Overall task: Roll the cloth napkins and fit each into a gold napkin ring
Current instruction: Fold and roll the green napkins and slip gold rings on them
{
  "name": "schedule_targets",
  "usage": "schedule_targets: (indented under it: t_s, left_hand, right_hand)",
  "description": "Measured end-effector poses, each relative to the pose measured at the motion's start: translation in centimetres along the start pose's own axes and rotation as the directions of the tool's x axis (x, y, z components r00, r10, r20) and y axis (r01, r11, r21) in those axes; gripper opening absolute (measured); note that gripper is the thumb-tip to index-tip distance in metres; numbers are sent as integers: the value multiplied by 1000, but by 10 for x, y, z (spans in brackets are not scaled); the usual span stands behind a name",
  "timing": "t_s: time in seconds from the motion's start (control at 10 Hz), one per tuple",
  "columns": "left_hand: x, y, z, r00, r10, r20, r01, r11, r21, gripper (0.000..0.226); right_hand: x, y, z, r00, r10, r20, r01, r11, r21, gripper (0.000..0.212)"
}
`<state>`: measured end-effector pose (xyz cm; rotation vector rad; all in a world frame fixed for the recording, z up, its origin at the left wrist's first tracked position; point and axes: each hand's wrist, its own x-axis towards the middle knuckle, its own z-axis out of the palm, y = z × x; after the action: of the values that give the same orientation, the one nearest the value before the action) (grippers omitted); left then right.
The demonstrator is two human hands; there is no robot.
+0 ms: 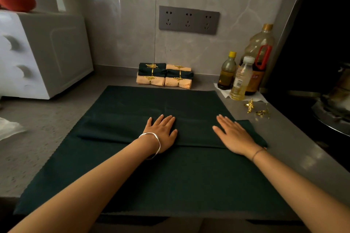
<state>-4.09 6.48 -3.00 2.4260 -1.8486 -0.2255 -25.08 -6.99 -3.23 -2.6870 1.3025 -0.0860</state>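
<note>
left hand (pixel 162 133) and right hand (pixel 233 135): flat, fingers straight, pressing folded dark green cloth napkin (pixel 132 166) | smooth grey stone table (pixel 47 125) | glossy grey marble-tiled wall (pixel 123 24)

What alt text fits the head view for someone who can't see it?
The left hand and right hand press flat on a folded band of dark green cloth lying across a spread dark green napkin on a grey counter. Ringed napkin rolls are stacked by the wall; loose gold rings lie at right.
</note>
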Motion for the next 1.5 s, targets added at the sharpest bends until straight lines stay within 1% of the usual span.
schedule_targets:
  t_s: [0.1, 0.2, 0.3, 0.4, 0.5, 0.6, 0.7, 0.9, 1.1, 1.3, 1.4, 1.5]
  left_hand:
    - [0, 0, 0, 1000, -2, 2, 2, 1000, -4, 57]
    - [-1, 0, 0, 1000, -1, -7, 1, 1000, -2, 57]
    - [-2, 2, 0, 1000, -5, -6, 5, 1000, -4, 56]
    - [-2, 2, 0, 1000, -5, -6, 5, 1000, -2, 56]
    - [-1, 1, -1, 1000, -18, -6, 18, 1000, -4, 60]
    - [-1, 2, -1, 999, -39, -8, 39, 999, 1, 63]
    - [-2, 2, -2, 999, -40, -7, 41, 999, 2, 63]
    - [-3, -8, -3, 998, -61, -10, 61, 998, -8, 65]
    - [-20, -60, -6, 981, -185, -54, 185, 983, -7, 65]
    - [-35, -113, -12, 946, -316, -73, 317, 948, -4, 67]
    - [-40, -133, -14, 928, -366, -62, 366, 930, -17, 68]
    - [-40, -147, -21, 898, -439, -37, 440, 897, 34, 71]
  right_hand:
    - [-6, 29, -7, 997, 71, 4, -71, 997, -14, 62]
    - [-8, 45, -11, 994, 106, 30, -105, 994, -29, 63]
    - [-5, 50, -21, 982, 168, 83, -163, 985, -62, 64]
    - [-1, 29, -30, 989, 145, 12, -145, 988, -47, 62]
    - [1, -26, -28, 999, -38, -3, 38, 999, -8, 56]
    - [9, -74, -11, 990, -127, 60, 126, 992, 16, 54]
    - [17, -91, 4, 988, -133, 83, 132, 991, 19, 54]
    - [16, -85, 11, 991, -104, 84, 105, 994, -8, 57]
    - [15, -85, 10, 989, -114, 95, 115, 993, -1, 57]
    - [16, -84, 10, 988, -113, 101, 114, 993, -5, 56]
    - [17, -84, 11, 988, -110, 106, 111, 994, -4, 56]
    - [18, -85, 10, 987, -115, 112, 114, 993, 8, 57]
